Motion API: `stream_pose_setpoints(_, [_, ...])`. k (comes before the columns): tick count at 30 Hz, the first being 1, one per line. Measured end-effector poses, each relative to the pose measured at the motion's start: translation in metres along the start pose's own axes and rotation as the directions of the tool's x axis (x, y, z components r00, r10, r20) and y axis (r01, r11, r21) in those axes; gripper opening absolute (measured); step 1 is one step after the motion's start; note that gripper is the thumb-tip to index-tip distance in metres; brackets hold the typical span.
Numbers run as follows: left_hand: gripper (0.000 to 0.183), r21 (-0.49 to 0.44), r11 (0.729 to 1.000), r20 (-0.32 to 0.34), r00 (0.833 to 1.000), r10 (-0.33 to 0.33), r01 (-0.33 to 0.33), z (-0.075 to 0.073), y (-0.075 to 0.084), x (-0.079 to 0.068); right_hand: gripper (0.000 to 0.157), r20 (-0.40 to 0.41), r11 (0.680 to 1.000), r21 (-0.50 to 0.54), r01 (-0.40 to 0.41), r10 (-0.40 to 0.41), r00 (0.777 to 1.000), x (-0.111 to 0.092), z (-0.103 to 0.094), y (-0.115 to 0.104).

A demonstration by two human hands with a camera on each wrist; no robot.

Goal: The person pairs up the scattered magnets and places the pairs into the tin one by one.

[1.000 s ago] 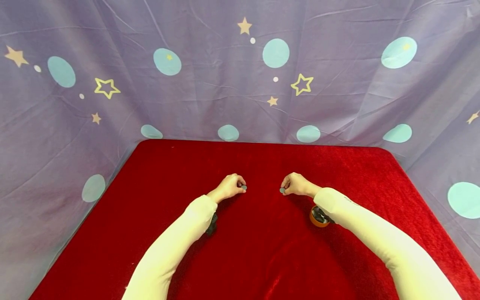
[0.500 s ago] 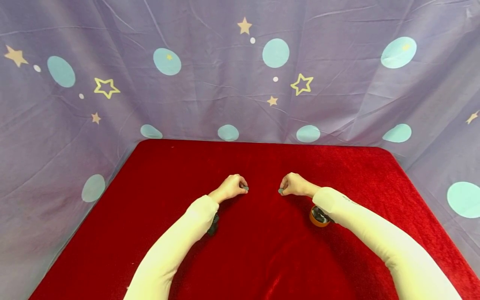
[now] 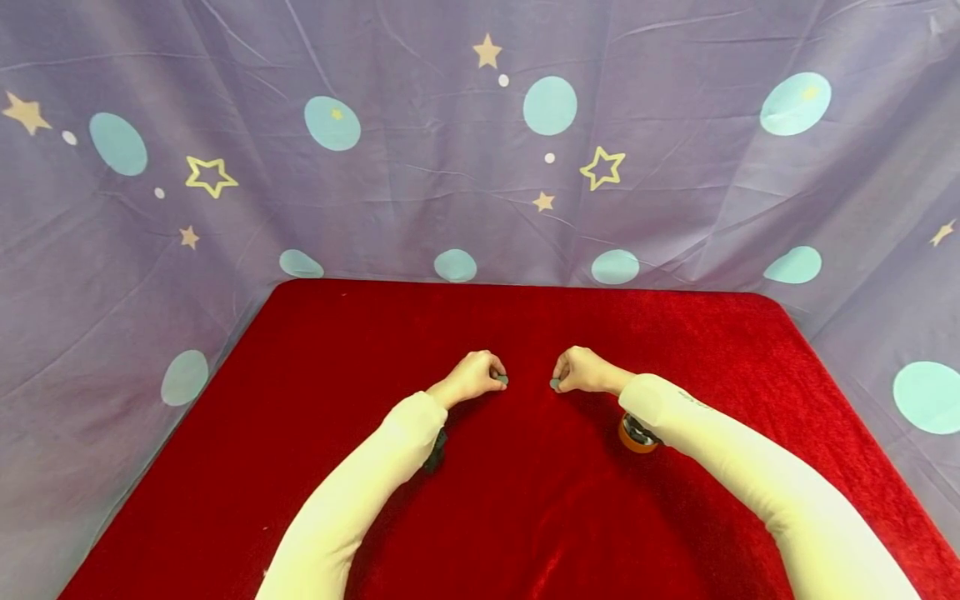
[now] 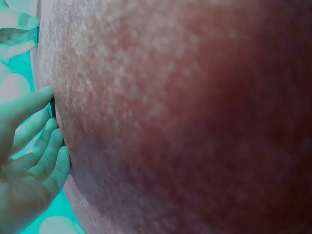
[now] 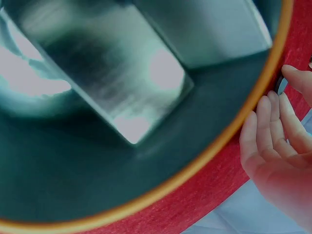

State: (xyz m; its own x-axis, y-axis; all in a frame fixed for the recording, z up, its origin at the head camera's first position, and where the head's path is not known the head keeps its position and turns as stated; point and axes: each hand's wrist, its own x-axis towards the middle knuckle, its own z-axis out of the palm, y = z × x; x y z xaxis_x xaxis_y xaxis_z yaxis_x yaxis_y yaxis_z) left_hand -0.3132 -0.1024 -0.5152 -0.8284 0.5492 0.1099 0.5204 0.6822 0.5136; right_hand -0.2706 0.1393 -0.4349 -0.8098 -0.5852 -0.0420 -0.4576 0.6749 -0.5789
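My left hand (image 3: 472,375) pinches a small grey disc (image 3: 502,380) between thumb and fingers, low over the red cloth. Facing it across a short gap, my right hand (image 3: 587,371) pinches a similar grey disc (image 3: 555,384). Seen edge-on in the left wrist view, the left disc (image 4: 52,108) looks dark; the other fingers (image 4: 58,165) reach down to the cloth. In the right wrist view the right disc (image 5: 282,85) sits between thumb and fingertips. What the discs are is too small to tell.
An orange-rimmed round bowl (image 3: 637,445) stands under my right forearm, partly hidden. Shiny rectangular metal pieces (image 5: 146,73) lie inside it. Red cloth (image 3: 525,517) covers the table, and a patterned purple curtain (image 3: 450,167) hangs behind. Something dark (image 3: 435,454) shows beneath my left wrist.
Both hands have come closer together, the left moving right and the right slightly left, each with its disc. The bowl has stayed in place.
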Motion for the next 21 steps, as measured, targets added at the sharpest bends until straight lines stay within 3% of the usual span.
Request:
stream_pose_setpoints(3, [0.019,-0.005,0.996,0.052,0.995,-0.090,0.091,-0.028,0.049,-0.016,0.010,0.007,1.000,0.008,-0.004,0.004,1.000,0.000,0.000,-0.001])
stream_pose_setpoints(6, [0.019,0.010,0.994,0.034,0.993,-0.109,0.109,-0.038,0.073,-0.025,0.010,0.012,1.000,0.011,-0.001,0.001,1.000,0.000,0.001,-0.003])
stream_pose_setpoints(13, [0.017,0.034,0.995,0.013,0.996,-0.093,0.092,-0.034,0.083,-0.025,0.009,0.027,1.000,0.005,-0.003,0.003,1.000,0.002,0.002,-0.008])
stream_pose_setpoints(21, [0.017,0.018,0.994,0.064,0.992,-0.107,0.106,-0.035,0.088,-0.021,0.010,0.045,1.000,-0.026,0.008,-0.007,0.999,0.004,0.003,-0.011])
